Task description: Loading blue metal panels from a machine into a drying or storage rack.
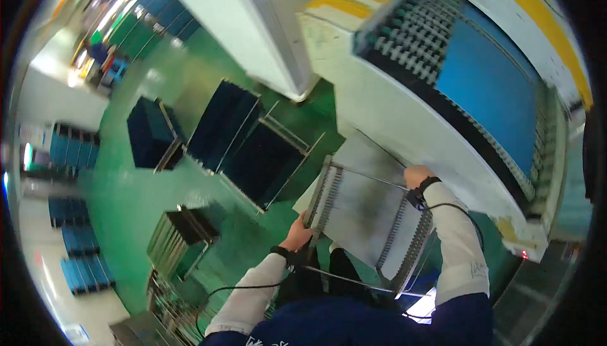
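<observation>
I hold an empty metal slotted rack (363, 216) in front of me, tilted, with toothed combs along its two sides. My left hand (298, 232) grips its left comb edge near the lower corner. My right hand (417, 176) grips the upper right corner. Both wrists wear black bands with cables running down my white sleeves. Right above the rack stands a white machine (392, 103) with a row of slotted rollers and a blue panel (490, 87) lying in it.
Several racks filled with dark blue panels (243, 137) stand on the green floor (133, 194) to the left. An empty metal rack (180, 238) sits lower left. More blue stacks (76, 245) line the far left. A white cabinet (253, 24) rises at the top centre.
</observation>
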`<state>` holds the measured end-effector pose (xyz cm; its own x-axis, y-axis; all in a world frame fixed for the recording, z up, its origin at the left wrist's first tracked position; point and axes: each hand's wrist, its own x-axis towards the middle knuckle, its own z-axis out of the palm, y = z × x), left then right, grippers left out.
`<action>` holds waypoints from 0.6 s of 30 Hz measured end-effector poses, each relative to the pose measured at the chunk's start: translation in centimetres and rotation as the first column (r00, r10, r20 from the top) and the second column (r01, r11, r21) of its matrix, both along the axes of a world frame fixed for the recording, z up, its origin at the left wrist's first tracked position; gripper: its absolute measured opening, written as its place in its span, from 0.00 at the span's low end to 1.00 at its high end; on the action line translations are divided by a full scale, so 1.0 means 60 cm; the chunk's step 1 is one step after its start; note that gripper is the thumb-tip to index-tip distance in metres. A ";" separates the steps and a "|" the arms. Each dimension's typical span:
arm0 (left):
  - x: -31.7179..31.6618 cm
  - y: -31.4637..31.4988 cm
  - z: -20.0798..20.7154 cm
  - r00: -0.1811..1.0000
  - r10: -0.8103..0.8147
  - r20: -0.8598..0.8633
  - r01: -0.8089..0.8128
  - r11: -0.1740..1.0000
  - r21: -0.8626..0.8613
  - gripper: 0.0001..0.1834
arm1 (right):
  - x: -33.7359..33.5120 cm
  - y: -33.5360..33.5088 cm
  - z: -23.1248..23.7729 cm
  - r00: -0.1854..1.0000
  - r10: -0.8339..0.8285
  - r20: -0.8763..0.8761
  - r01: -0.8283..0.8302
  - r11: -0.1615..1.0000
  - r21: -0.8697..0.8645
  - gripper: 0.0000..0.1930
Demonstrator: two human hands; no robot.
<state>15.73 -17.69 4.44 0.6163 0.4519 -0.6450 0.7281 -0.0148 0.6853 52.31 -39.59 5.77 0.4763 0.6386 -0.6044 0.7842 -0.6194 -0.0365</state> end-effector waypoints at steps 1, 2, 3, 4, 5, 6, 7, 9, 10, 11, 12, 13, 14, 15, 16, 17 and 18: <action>0.005 0.000 0.014 1.000 0.013 0.013 -0.013 1.000 -0.002 0.39 | -0.005 0.008 0.004 0.995 0.092 0.025 -0.090 0.995 -0.052 0.09; 0.007 0.000 0.020 0.999 0.025 0.029 -0.025 1.000 -0.001 0.38 | -0.006 0.016 0.002 0.982 0.184 0.051 -0.178 0.979 -0.102 0.09; 0.005 0.001 0.017 1.000 0.016 0.011 -0.016 1.000 0.014 0.37 | -0.006 0.016 -0.004 0.973 0.223 0.062 -0.216 0.971 -0.100 0.08; 0.002 0.000 0.009 0.999 0.028 0.030 -0.028 1.000 0.003 0.37 | -0.010 0.020 -0.003 0.964 0.257 0.071 -0.249 0.963 -0.101 0.08; 0.000 0.001 0.001 0.998 0.038 0.050 -0.037 0.999 -0.008 0.37 | -0.007 0.024 -0.001 0.945 0.320 0.064 -0.308 0.940 -0.149 0.08; -0.004 0.001 -0.006 0.997 0.044 0.069 -0.043 0.999 -0.019 0.37 | -0.008 0.025 0.002 0.939 0.340 0.061 -0.328 0.933 -0.148 0.07; -0.013 -0.001 -0.025 0.995 0.045 0.085 -0.045 0.999 0.001 0.36 | -0.011 0.025 0.004 0.923 0.375 0.084 -0.362 0.922 -0.140 0.07; -0.022 -0.004 -0.056 0.993 0.030 0.117 -0.036 0.998 0.043 0.36 | -0.016 0.012 -0.007 0.862 0.486 0.147 -0.469 0.873 -0.138 0.07; -0.023 -0.005 -0.060 0.992 0.037 0.121 -0.043 0.998 0.042 0.36 | -0.022 0.011 -0.007 0.813 0.556 0.172 -0.535 0.830 -0.157 0.07; -0.023 -0.004 -0.059 0.992 0.039 0.121 -0.044 0.998 0.038 0.35 | -0.027 0.007 -0.004 0.803 0.570 0.173 -0.550 0.821 -0.152 0.06; -0.024 -0.003 -0.058 0.992 0.040 0.121 -0.044 0.998 0.035 0.35 | -0.031 0.003 -0.003 0.794 0.583 0.174 -0.564 0.812 -0.147 0.06; -0.024 -0.006 -0.059 0.990 0.035 0.135 -0.043 0.998 0.054 0.34 | -0.034 -0.005 -0.002 0.808 0.559 0.187 -0.549 0.829 -0.103 0.05; -0.023 -0.007 -0.060 0.988 0.037 0.150 -0.049 0.996 0.077 0.34 | -0.034 -0.009 -0.001 0.818 0.539 0.202 -0.539 0.840 -0.056 0.05; -0.022 -0.008 -0.062 0.986 0.039 0.165 -0.056 0.993 0.100 0.34 | -0.033 -0.013 0.000 0.828 0.518 0.216 -0.529 0.849 -0.009 0.05; -0.016 -0.005 -0.050 0.992 0.036 0.124 -0.047 0.995 0.086 0.33 | -0.033 -0.015 -0.002 0.889 0.412 0.201 -0.424 0.905 0.018 0.06; -0.012 -0.002 -0.027 0.996 0.031 0.078 -0.036 0.997 0.072 0.33 | -0.035 -0.019 -0.010 0.938 0.298 0.178 -0.310 0.949 0.046 0.07; -0.009 -0.001 -0.011 0.999 0.024 0.033 -0.026 0.998 0.057 0.32 | -0.036 -0.023 -0.018 0.972 0.179 0.152 -0.191 0.979 0.070 0.08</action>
<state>15.17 -17.75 3.77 0.6243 0.5030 -0.5977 0.7062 -0.0363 0.7071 50.16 -40.95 4.69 0.4232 0.7694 -0.4785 0.8858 -0.4624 0.0398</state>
